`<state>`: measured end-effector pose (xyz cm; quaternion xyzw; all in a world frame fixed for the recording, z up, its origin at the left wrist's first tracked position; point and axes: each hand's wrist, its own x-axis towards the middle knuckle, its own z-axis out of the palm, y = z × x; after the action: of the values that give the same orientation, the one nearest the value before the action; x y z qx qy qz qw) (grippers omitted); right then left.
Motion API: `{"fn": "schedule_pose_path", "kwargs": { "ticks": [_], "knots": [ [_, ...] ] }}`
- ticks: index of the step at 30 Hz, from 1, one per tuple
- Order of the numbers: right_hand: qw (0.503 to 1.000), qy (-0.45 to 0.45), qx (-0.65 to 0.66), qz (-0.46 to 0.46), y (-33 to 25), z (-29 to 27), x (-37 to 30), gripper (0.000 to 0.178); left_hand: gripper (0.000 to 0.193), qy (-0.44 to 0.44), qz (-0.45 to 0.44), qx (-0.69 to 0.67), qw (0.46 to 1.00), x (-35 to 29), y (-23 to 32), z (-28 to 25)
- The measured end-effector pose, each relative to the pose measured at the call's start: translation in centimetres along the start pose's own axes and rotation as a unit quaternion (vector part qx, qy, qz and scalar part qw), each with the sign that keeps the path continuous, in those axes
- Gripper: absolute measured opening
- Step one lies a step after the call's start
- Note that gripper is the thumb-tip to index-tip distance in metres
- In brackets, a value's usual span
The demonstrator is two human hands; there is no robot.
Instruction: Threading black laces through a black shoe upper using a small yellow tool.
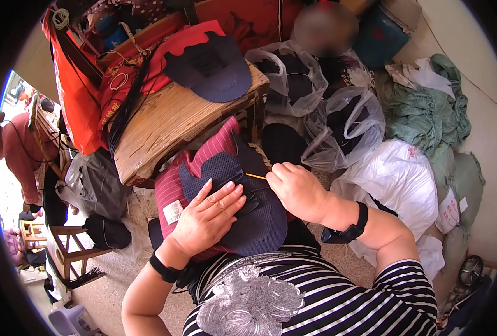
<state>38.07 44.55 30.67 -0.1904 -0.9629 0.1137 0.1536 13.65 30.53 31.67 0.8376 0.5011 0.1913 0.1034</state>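
The left hand (206,215) lies flat, fingers spread, pressing a dark mesh cap (248,215) onto a red striped cushion (173,187) on the lap; the right hand (296,187) has its grip pinched together on a thin yellow needle (256,176) at the cap's upper edge. Another dark cap (212,67) rests on the wooden tabletop (167,120) behind; clear plastic bags (346,131) sit to the right.
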Motion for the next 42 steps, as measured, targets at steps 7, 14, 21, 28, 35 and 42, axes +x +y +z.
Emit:
{"fn": "schedule_pose_path", "kwargs": {
  "ticks": [7,14,21,28,35,42],
  "knots": [
    [0.998,-0.015,-0.044,-0.031,0.7,0.1,-0.3,0.009,0.052,-0.001,-0.007,-0.015,1.000,0.1,-0.1,-0.1],
    [0.989,-0.004,-0.070,-0.133,2.8,-0.6,0.0,0.017,0.051,-0.007,-0.013,-0.022,1.000,0.2,0.2,-0.2],
    [0.984,-0.003,-0.093,-0.151,2.6,-1.5,0.1,0.019,0.051,-0.007,-0.016,-0.022,1.000,0.1,0.2,-0.2],
    [0.973,0.001,-0.125,-0.195,3.0,-0.6,1.5,0.019,0.054,-0.013,-0.013,0.000,1.000,0.2,0.2,-0.4],
    [0.964,0.060,-0.060,-0.250,3.5,-0.1,3.8,0.016,0.051,-0.002,-0.021,-0.024,1.000,0.2,0.5,-0.2],
    [0.986,0.034,0.080,-0.144,2.4,-0.4,3.7,0.011,0.048,0.023,-0.024,-0.059,0.998,0.2,0.2,-0.2]
  ]
}}
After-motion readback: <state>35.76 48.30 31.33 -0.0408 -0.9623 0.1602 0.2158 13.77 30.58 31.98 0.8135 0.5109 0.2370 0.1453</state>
